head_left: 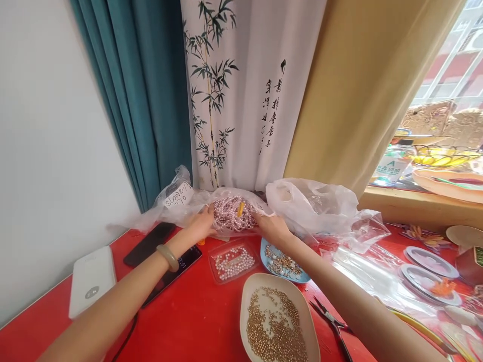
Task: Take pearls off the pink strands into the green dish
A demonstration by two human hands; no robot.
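Note:
Strands of pink pearl beads (pixel 231 215) with a small yellow tag lie in the mouth of a clear plastic bag (pixel 196 207) at the back of the table. My left hand (pixel 203 224) grips the bag's edge on the left side of the strands. On their right side, my right hand (pixel 272 227) is closed on the bag's other edge, with its fingertips partly hidden. A handwritten white label (pixel 178 195) sits on the bag's left part. Just in front are a clear tray of loose pearls (pixel 233 262) and a blue plate of mixed beads (pixel 283 262).
A cream dish (pixel 247 291) of gold beads stands at the front, with pliers (pixel 332 322) to its right. A phone (pixel 181 271), a dark case (pixel 151 244) and a white power bank (pixel 92 279) lie left. Another plastic bag (pixel 320 206) and clear wrapping (pixel 366 271) lie right.

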